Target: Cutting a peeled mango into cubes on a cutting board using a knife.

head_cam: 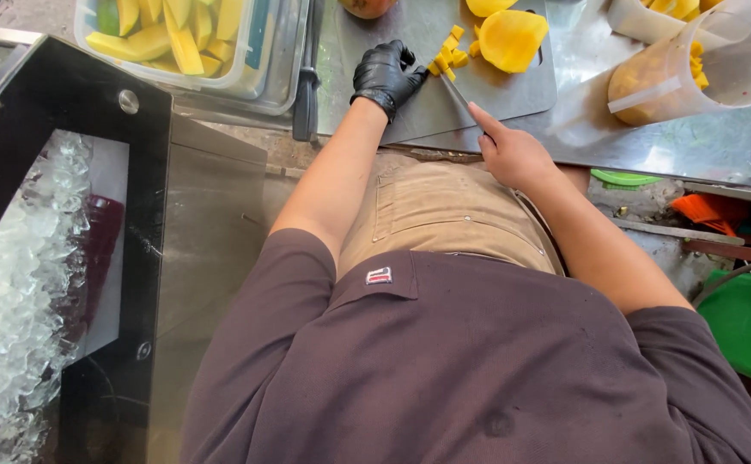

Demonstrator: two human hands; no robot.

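My left hand, in a black glove, rests on a grey cutting board with its fingers curled beside a small heap of yellow mango cubes. My bare right hand grips a knife, index finger laid along the blade, whose tip reaches the cubes. A large peeled mango piece lies just right of the cubes, with another piece behind it at the board's far edge.
A clear tub of yellow fruit slices stands at the far left. A tilted plastic jug with fruit chunks lies on the steel counter. Crushed ice fills a black-framed case at left. A green bin sits low right.
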